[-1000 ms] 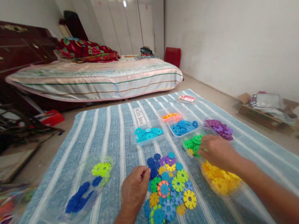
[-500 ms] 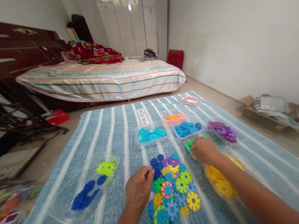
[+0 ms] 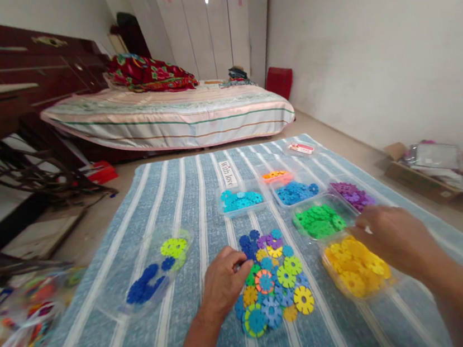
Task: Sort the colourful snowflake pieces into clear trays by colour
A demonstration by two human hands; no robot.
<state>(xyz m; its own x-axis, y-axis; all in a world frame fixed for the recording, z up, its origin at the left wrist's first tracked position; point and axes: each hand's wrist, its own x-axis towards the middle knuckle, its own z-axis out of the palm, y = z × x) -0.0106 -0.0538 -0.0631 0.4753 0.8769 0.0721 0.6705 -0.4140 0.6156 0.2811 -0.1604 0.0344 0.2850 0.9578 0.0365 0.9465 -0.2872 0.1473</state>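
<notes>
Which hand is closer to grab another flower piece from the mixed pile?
Probably the left hand: its fingers already touch the mixed pile. The right hand hovers off to the side, over the yellow tray.

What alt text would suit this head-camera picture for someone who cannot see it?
A person's left hand rests on a mixed pile of colourful gear-shaped discs on a striped mat. The right hand hovers over a tray of yellow discs. Trays sorted by colour lie around, and a bed stands behind.
</notes>
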